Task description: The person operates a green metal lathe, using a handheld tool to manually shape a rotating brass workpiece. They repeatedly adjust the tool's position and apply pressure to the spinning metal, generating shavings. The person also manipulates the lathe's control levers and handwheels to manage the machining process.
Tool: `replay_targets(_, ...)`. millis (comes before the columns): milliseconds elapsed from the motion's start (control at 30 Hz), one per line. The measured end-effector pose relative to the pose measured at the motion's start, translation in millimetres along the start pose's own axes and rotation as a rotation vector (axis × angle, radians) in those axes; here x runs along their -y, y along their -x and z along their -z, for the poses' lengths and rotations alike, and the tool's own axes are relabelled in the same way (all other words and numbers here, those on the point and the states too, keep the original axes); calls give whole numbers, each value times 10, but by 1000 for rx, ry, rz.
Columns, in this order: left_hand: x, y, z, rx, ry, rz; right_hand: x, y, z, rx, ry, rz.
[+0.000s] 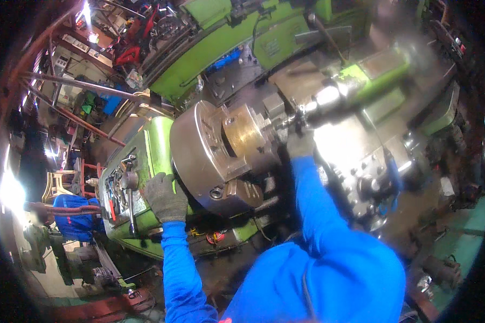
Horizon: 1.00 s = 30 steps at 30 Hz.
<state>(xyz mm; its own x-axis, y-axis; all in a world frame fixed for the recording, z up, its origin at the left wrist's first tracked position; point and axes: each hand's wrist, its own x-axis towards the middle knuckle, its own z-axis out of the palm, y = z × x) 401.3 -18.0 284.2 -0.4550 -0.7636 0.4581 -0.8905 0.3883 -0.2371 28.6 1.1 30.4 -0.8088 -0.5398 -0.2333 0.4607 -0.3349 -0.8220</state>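
My left hand [167, 199], in a dark grey knit glove, lies with fingers stretched on the green lathe headstock [157, 145], close beside the large steel chuck [196, 156]. A brass-coloured cylindrical workpiece [243, 133] sits between the chuck's jaws. My right hand [300, 144], gloved too, reaches to the far side of the workpiece, just below a shiny tool [293, 119] that points at the workpiece from the green tailstock [380, 70]. Blur and glare hide the right fingers, so whether they grip anything does not show.
A tray of small tools [118, 188] rests atop the headstock, with a T-handled chuck key [130, 196] on it. Right of the chuck stands the carriage [361, 180] with several knobs. A metal rail [81, 83] and a blue-covered seat [73, 215] are at the left.
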Motion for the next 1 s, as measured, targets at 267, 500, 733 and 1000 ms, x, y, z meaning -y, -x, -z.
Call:
replay_targets(267,-133,-217,-132,-66,98,-51,-513,-726,437,73,703,412)
replay_targets(500,-8,-89,-168,-91,60,-39,-401,-540,282,171,858,581)
replay_targets(733,-84,-148,-132,-88,53,-41,-396,-525,357,103,72,209)
replay_targets(1000,-35,-103,-158,-96,50,-35,-504,-604,437,144,-212,-18)
